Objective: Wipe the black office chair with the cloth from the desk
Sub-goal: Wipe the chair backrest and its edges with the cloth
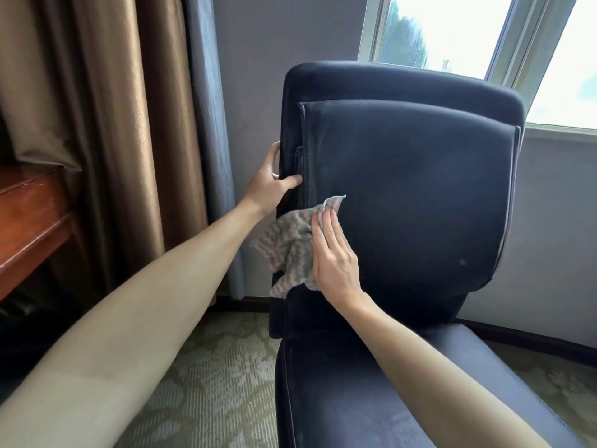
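The black office chair [410,189] faces me, its padded backrest upright and its seat in the lower middle of the view. My left hand [269,184] grips the backrest's left edge, thumb on the front and fingers wrapped behind. A grey cloth with a pale pink zigzag pattern [287,250] lies crumpled against the lower left of the backrest. My right hand [334,253] presses it flat against the padding with straight fingers. Part of the cloth hangs loose to the left of that hand.
A wooden desk [29,221] stands at the left edge. Brown and grey curtains [129,124] hang behind it. A window [484,33] is behind the chair at the upper right. Patterned carpet [213,376] covers the floor.
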Demonstrator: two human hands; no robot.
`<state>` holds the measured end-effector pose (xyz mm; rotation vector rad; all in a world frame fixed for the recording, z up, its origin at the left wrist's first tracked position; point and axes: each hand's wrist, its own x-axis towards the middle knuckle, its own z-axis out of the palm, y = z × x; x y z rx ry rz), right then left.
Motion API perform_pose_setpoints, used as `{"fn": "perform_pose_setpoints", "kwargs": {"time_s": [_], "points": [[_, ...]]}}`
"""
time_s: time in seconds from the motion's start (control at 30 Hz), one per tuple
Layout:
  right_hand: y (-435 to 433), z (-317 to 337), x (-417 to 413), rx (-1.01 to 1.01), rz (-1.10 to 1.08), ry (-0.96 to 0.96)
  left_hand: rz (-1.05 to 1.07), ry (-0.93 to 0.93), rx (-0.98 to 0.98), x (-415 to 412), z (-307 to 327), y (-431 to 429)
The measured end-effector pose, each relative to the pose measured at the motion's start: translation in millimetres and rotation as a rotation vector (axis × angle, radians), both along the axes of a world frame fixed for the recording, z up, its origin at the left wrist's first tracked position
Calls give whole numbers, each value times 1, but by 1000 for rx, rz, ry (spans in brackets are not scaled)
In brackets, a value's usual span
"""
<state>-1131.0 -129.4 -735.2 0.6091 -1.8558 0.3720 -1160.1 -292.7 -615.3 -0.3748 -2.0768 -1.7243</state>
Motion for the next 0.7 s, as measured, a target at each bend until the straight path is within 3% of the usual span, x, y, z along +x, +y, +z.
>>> {"fn": "perform_pose_setpoints", "kwargs": {"time_s": [0.17, 0.47, 0.7], "points": [[-6, -11, 19, 1, 18, -75, 4, -150, 24, 18, 12, -13], [-20, 63, 7, 7, 69, -168, -57, -253, -3, 28, 39, -21], [0, -7, 11, 33, 9, -64, -63, -240, 23, 23, 35, -17]]}}
